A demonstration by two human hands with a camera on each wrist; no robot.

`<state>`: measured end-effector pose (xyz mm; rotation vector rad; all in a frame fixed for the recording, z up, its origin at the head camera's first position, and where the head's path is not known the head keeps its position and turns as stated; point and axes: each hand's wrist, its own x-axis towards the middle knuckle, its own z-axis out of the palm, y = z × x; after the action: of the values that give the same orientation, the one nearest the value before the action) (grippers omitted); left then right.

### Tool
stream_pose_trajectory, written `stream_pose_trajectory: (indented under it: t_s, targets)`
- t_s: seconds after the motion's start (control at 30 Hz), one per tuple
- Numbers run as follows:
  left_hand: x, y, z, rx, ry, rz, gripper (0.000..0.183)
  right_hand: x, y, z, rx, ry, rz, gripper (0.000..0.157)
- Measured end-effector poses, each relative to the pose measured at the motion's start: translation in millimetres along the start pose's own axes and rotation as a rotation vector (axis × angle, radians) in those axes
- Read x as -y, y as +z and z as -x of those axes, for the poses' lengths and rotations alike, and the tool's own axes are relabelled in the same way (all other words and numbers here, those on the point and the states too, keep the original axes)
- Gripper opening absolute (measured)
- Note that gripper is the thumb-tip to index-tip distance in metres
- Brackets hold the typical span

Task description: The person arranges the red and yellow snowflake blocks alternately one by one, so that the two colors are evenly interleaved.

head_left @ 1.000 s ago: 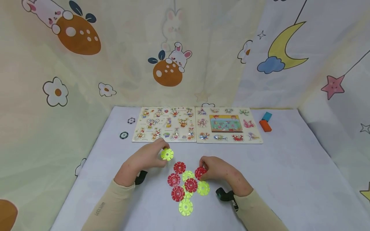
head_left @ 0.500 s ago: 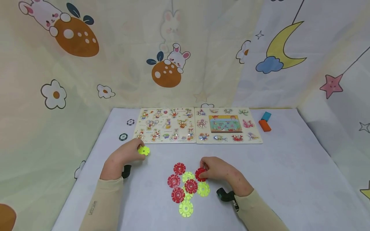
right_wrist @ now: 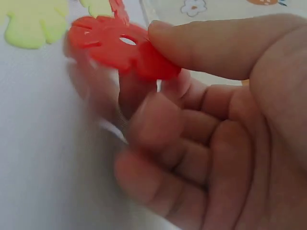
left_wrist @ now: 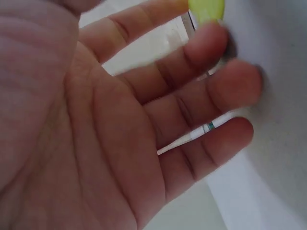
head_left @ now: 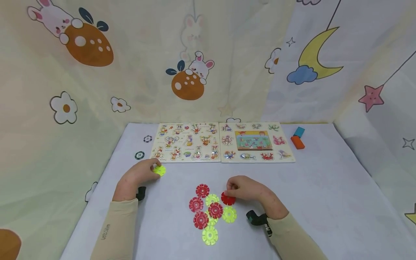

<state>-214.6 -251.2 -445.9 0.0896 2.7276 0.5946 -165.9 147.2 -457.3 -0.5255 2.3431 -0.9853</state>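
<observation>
My left hand (head_left: 139,173) pinches a yellow-green notched plastic disc (head_left: 160,170) between thumb and forefinger, left of the pile; the other fingers extend loosely in the left wrist view. My right hand (head_left: 246,188) holds a red notched disc (right_wrist: 108,40), its thumb on the upper face and fingers beneath. That disc tilts beside the pile's right edge. Several more red discs (head_left: 196,204) and yellow-green discs (head_left: 210,235) lie flat in the pile, some overlapping. A red disc (head_left: 215,210) sits on top near the middle, partly covering a yellow-green one.
Two picture puzzle boards (head_left: 258,158) lie side by side along the back of the white table. Two round chips (head_left: 139,155) are at the back left, near my left hand. An orange block (head_left: 297,142) and a blue block (head_left: 299,132) lie at the back right.
My left hand has carried the yellow-green disc leftward, away from the pile, then slowed. My right hand has stayed by the pile; its fingers have shifted and the red disc now shows more of its face.
</observation>
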Motion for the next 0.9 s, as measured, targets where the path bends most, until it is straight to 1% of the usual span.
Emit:
stream_pose_trajectory:
  t_s: [0.1, 0.2, 0.27, 0.37, 0.47, 0.53, 0.67, 0.8, 0.9]
  targets:
    - [0.6, 1.5, 0.1, 0.002, 0.003, 0.028, 0.040, 0.0, -5.5, 1.2, -0.002, 0.021, -0.085, 0.018]
    - [0.8, 3.1, -0.6, 0.000, 0.009, 0.043, 0.038, 4.4, -15.0, 4.1, -0.032, 0.031, -0.199, 0.018]
    - [1.1, 3.0, -0.9, -0.001, 0.005, 0.046, 0.037, 10.3, -21.3, 4.8, -0.066, 0.005, -0.258, 0.021]
    - [2.9, 2.4, -1.2, -0.002, -0.006, 0.049, 0.037, 26.1, -28.1, 3.2, -0.103, -0.052, -0.331, 0.027]
    - [4.6, 1.7, -1.0, 0.001, -0.004, 0.057, 0.037, 42.9, -29.8, -2.1, -0.131, -0.102, -0.364, 0.031]
    - [4.9, 1.1, -0.1, 0.001, 0.011, 0.058, 0.037, 54.8, -28.9, -6.5, -0.151, -0.120, -0.377, 0.035]
    - [4.3, -0.3, 1.2, 0.009, 0.024, 0.064, 0.036, 74.3, -21.9, -19.6, -0.195, -0.135, -0.361, 0.039]
    - [3.2, -1.4, 1.8, 0.018, 0.004, 0.068, 0.035, 91.8, -9.1, -36.6, -0.226, -0.141, -0.366, 0.040]
    - [1.9, -0.8, 1.4, 0.027, -0.018, 0.077, 0.035, 102.9, 1.7, -51.1, -0.254, -0.139, -0.402, 0.041]
